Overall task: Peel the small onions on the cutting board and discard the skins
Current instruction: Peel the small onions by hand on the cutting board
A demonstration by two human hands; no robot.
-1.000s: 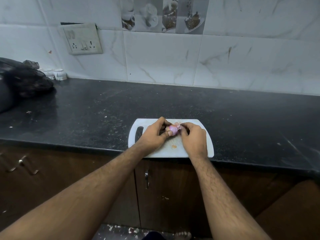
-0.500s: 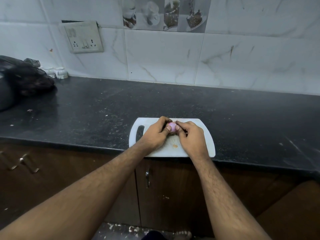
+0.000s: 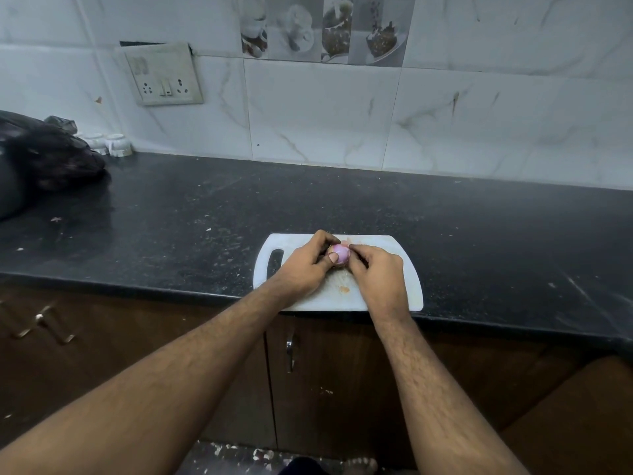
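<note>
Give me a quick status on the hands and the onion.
Left hand gripping onion, thumb across its front. Right hand pinching at its top edge. Both over cutting board; skin scraps on board. Nothing in the way.

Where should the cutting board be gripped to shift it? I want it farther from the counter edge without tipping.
Probably by the slot handle at the cutting board's left end, coming from the left. The cutout looks made for fingers, and that end is bare, while both hands, left hand and right hand, hold the onion over the middle. The near edge sits right at the counter lip.
</note>
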